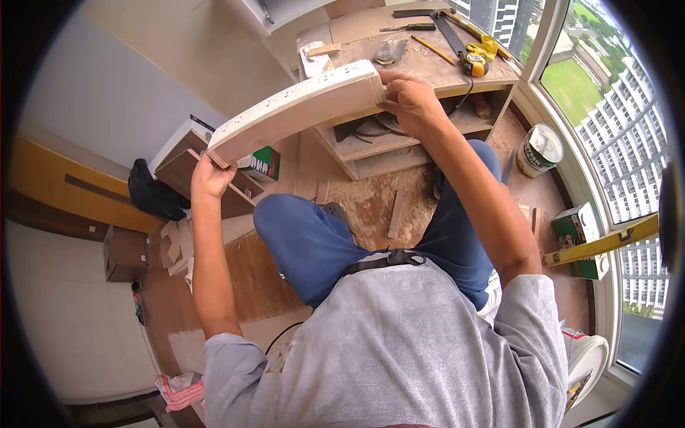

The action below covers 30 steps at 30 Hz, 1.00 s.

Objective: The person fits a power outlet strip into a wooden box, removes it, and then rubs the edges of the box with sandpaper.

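Observation:
A long, pale wooden board (300, 118) is held up in front of me, tilted with its right end higher. Its narrow white face (285, 94) carries several small dark holes or marks. My left hand (212, 176) grips the lower left end from beneath, fingers closed round the corner. At the upper right end, my right hand (412, 101) has thumb and fingers closed on the board. Just beyond it stands a low wooden bench (357, 50) bearing a yellow tape measure (474, 64), a yellow pencil (432, 50), a black-handled chisel (410, 28) and a metal square (449, 39).
A paint can (540, 151) sits by the window on the right. Nearby are a yellow spirit level (606, 241), a green box (574, 227) and a white bucket (591, 354). Wood scraps and shavings litter the floor (371, 214). Another green box (267, 163) lies below the board.

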Motion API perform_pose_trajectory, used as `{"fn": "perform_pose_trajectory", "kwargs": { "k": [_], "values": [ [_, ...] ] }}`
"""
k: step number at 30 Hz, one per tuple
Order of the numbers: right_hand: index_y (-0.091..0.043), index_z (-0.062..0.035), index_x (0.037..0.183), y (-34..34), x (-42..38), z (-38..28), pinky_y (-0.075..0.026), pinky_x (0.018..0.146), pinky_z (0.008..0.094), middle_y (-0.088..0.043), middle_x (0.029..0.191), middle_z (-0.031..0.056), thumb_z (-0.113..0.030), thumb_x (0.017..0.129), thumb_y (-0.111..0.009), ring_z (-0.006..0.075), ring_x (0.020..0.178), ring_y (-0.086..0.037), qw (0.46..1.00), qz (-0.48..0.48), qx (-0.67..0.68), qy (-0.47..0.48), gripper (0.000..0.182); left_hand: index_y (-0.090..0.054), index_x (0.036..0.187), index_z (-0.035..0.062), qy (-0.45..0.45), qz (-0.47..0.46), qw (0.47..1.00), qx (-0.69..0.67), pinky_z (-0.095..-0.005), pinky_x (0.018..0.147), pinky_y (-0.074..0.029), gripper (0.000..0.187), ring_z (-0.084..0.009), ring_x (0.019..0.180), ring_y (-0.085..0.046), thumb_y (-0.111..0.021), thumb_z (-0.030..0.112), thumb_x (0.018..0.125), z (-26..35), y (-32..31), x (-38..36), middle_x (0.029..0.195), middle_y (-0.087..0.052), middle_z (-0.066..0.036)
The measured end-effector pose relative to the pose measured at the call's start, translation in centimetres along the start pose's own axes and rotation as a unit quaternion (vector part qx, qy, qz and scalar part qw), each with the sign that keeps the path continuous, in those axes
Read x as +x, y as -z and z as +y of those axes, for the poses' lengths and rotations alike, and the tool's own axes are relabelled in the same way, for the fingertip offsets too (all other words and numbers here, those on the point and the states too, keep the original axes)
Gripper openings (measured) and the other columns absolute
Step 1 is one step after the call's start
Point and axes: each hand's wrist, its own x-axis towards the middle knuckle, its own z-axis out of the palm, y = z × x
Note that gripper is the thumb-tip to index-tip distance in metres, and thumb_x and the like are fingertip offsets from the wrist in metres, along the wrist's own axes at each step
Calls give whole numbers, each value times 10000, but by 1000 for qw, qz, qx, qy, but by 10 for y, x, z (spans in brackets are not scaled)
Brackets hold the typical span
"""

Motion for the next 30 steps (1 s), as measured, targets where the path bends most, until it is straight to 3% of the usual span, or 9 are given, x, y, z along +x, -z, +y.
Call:
{"fn": "perform_pose_trajectory", "kwargs": {
  "k": [15, 18, 20, 22, 23, 24, 26, 28, 30],
  "values": [
    [-749, -3, 1196, -5, -8, -16, -511, 863, 300, -729, 1134, 82, 76, 887, -434, 165, 984, -656, 998, 34, 36, -32, 448, -649, 1223, 91, -11, 16, 1000, 24, -364, 808, -537, 239, -226, 1015, -649, -502, 204, 1072, -4, -25, -17, 1177, -691, -68],
    [-728, 1, 1225, -17, -20, -30, -522, 878, 305, -732, 1127, 88, 74, 894, -433, 170, 993, -658, 997, 12, -67, 19, 449, -636, 1272, 96, -43, 32, 998, 32, -373, 875, -548, 262, -236, 1101, -635, -524, 220, 1071, -11, -39, -38, 1221, -674, -78],
    [-689, -3, 1282, -21, -20, -41, -535, 921, 322, -715, 1197, 99, 60, 910, -429, 177, 1017, -655, 996, 63, -7, -59, 458, -631, 1273, 86, -48, 31, 998, 30, -373, 879, -547, 260, -240, 1105, -631, -530, 215, 1071, -15, -45, -40, 1223, -669, -86],
    [-659, 8, 1321, 8, 6, -18, -533, 956, 342, -669, 1281, 106, 39, 927, -441, 206, 1081, -642, 998, 32, -37, -30, 451, -623, 1265, 53, -52, 39, 997, 33, -375, 875, -551, 260, -251, 1112, -625, -560, 211, 1068, -21, -59, -45, 1220, -658, -111],
    [-629, 19, 1359, 22, 18, -10, -530, 992, 363, -623, 1365, 113, 18, 944, -453, 236, 1145, -628, 998, 4, -59, 3, 452, -624, 1254, 44, -53, -158, 986, 31, -379, 869, -555, 258, -251, 1098, -630, -583, 212, 1062, -19, -12, 2, 1202, -656, -115],
    [-631, 1, 1347, 26, 24, -11, -542, 982, 359, -642, 1302, 107, -4, 961, -436, 202, 1096, -649, 999, 26, -34, -14, 432, -627, 1247, 48, -85, -165, 981, 49, -377, 859, -557, 257, -244, 1077, -634, -600, 220, 1057, -28, 2, 34, 1188, -658, -109],
    [-625, 2, 1356, 30, 32, -17, -528, 1015, 397, -644, 1279, 95, -21, 972, -437, 225, 1128, -632, 997, 49, 31, -42, 428, -629, 1240, 52, -128, -164, 977, 49, -376, 848, -560, 257, -237, 1055, -639, -618, 228, 1053, -34, 1, 28, 1174, -660, -102],
    [-616, -6, 1383, 31, 31, -23, -505, 1052, 432, -636, 1299, 101, -25, 974, -428, 252, 1154, -614, 997, 62, 21, -48, 450, -644, 1213, 64, -122, -143, 982, 34, -368, 824, -560, 253, -219, 1000, -642, -648, 251, 1042, -37, -53, -41, 1138, -668, -85],
    [-616, -6, 1390, 36, 34, -29, -474, 1068, 431, -622, 1345, 115, -14, 969, -450, 272, 1192, -584, 996, 58, 30, -54, 453, -651, 1204, 69, -134, -149, 979, 35, -365, 818, -559, 254, -215, 992, -642, -658, 262, 1038, -41, -63, -53, 1129, -672, -81]
  ]
}}
